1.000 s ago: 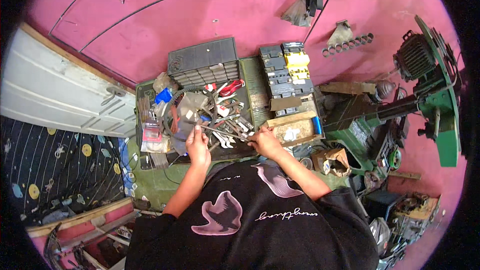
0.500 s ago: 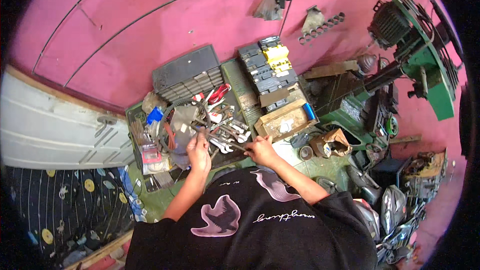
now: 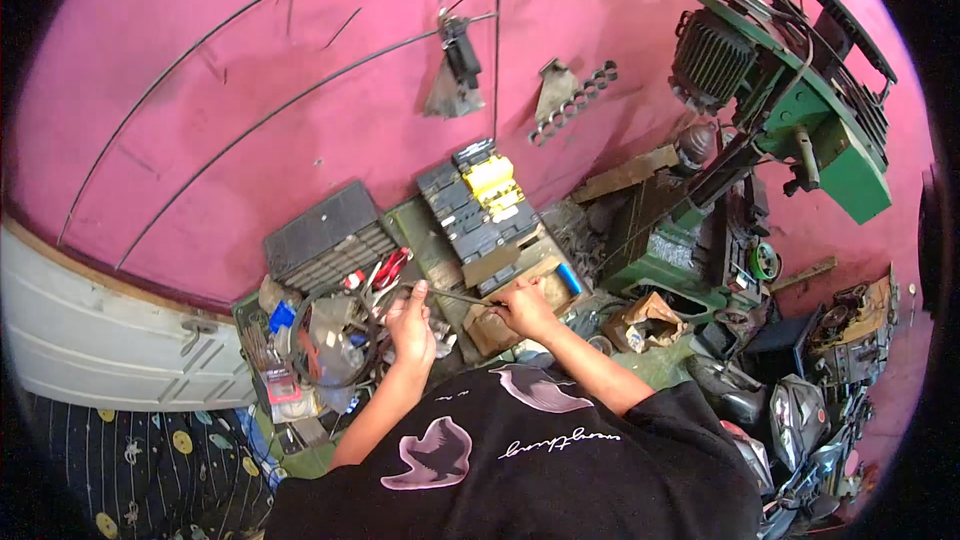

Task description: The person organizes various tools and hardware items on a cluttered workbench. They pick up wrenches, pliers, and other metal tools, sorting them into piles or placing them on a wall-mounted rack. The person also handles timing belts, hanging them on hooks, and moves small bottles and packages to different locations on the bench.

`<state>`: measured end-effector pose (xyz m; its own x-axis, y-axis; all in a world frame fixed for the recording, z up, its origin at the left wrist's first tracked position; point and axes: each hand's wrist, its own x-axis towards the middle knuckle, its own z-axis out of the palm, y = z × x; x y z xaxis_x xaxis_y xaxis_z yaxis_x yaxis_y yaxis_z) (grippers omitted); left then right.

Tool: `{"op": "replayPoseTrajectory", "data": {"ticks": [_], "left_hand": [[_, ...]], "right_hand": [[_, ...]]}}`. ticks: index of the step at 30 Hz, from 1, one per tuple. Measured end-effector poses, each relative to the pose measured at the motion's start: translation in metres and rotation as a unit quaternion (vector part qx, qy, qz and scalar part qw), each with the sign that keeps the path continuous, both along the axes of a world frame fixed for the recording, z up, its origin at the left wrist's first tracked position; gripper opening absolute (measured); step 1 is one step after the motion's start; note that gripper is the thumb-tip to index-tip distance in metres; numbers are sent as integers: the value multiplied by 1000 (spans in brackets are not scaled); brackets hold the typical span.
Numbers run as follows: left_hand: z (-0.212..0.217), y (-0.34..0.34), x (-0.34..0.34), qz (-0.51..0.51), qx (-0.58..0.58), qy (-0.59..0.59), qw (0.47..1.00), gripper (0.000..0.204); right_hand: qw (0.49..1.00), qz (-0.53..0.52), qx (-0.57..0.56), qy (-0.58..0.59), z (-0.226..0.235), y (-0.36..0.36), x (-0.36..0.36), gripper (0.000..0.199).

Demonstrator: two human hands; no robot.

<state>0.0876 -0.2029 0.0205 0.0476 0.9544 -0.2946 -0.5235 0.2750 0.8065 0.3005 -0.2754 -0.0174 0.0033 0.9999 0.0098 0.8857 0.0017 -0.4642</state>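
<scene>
Between my two hands stretches a thin dark rod-like length (image 3: 460, 296), roughly level above the bench. My left hand (image 3: 410, 328) pinches its left end, thumb upward. The fingers of my right hand (image 3: 526, 309) are closed round the other end. A dark ring-shaped loop (image 3: 296, 340) lies over the clutter left of my left hand; whether it joins the held length I cannot tell. Beyond that hand are red-handled pliers (image 3: 390, 268). An open box (image 3: 552, 290) with a blue cylinder (image 3: 569, 278) sits just past my right hand.
A dark drawer cabinet (image 3: 325, 235) and several black cases, one yellow (image 3: 493, 185), line the back of the bench. A green drill press (image 3: 800, 120) stands at the right. Near it are a torn paper bag (image 3: 645, 322) and piled machine parts. A pale door (image 3: 120, 350) is at left.
The view has swung, so the bench sits lower and further left. My hands have risen slightly and moved right over the bench, still holding the dark length, which is now more level.
</scene>
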Motion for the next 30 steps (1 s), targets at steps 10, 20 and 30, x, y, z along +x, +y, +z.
{"op": "replayPoseTrajectory", "data": {"ticks": [10,20,30], "left_hand": [[70,77,233,-44,187,-7,981,19],[79,144,362,-24,278,16,960,16],[23,195,415,-58,198,136,969,14]], "right_hand": [[915,-166,354,-102,73,118,213,17],[899,-180,390,-87,82,230,318,17],[908,-199,309,199,60,212,330,23]]}}
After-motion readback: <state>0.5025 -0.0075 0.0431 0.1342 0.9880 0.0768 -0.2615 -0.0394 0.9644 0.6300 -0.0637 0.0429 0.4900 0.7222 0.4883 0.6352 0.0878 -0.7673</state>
